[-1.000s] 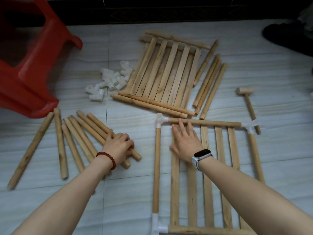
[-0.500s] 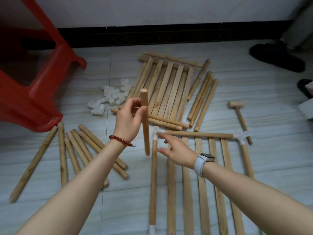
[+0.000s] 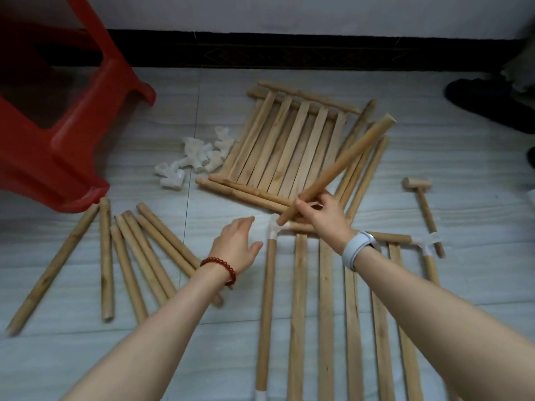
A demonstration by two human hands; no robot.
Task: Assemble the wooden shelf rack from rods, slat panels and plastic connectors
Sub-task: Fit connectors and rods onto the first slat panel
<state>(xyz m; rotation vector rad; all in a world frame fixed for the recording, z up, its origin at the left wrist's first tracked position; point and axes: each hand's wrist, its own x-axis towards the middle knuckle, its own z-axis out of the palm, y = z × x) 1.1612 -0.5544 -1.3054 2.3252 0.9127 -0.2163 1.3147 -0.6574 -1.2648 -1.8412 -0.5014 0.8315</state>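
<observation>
Seen from above on a pale tiled floor point(image 3: 434, 169): parts of a wooden shelf rack, partly assembled. Right hand point(image 3: 324, 218), wrist in a light-grey smartwatch point(image 3: 357, 250), fingers curled round the lower end of a wooden rod point(image 3: 338, 169), tilted up and away to the right, its lower tip just at the white corner connector point(image 3: 275, 228) of the near slat panel point(image 3: 325, 299). Left hand point(image 3: 236, 246), red bead bracelet point(image 3: 221, 267) at the wrist, fingers relaxed and slightly apart, holding nothing, hovering just left of the same connector. Near panel flat on the floor, slats running toward the camera, a rod fitted down its left edge and a second white connector point(image 3: 428, 241) at its far right corner. Further back, a second slat panel point(image 3: 289, 146) lying loose with several rods beside it on the right. Pile of spare white connectors point(image 3: 197, 160) just left of that panel. Loose rods point(image 3: 139, 256) fanned out on the floor at left. Small wooden mallet point(image 3: 422, 204) at right, its handle end near the right connector. Red plastic stool point(image 3: 58, 140) at upper left; a dark shoe point(image 3: 486, 102) at upper right.
</observation>
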